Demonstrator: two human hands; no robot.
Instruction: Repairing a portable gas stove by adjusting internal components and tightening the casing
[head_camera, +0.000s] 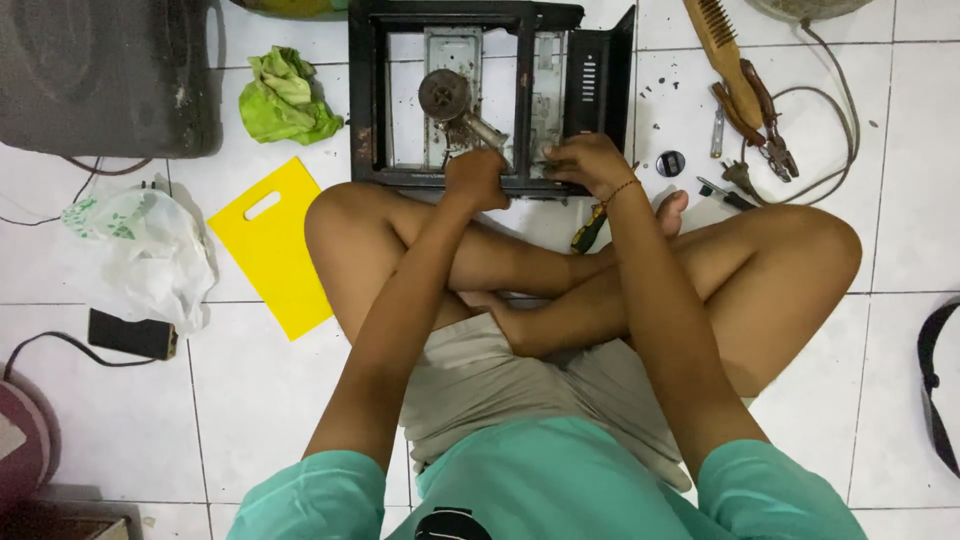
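Left hand (476, 178) fingers closed on a metal part at the black rectangular metal stove frame (372, 90); right hand (590, 160) fingers curled on its front rail. Best brace frame firmly, turn slowly. Green-handled screwdriver (588, 230) lies just beside.

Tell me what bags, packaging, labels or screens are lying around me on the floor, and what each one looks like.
White plastic bag: floor to the left, crumpled, thin, with green print.
Green wrapper or cloth: upper left beside the black metal frame, crumpled; which one, unclear.
No screens or signs visible.
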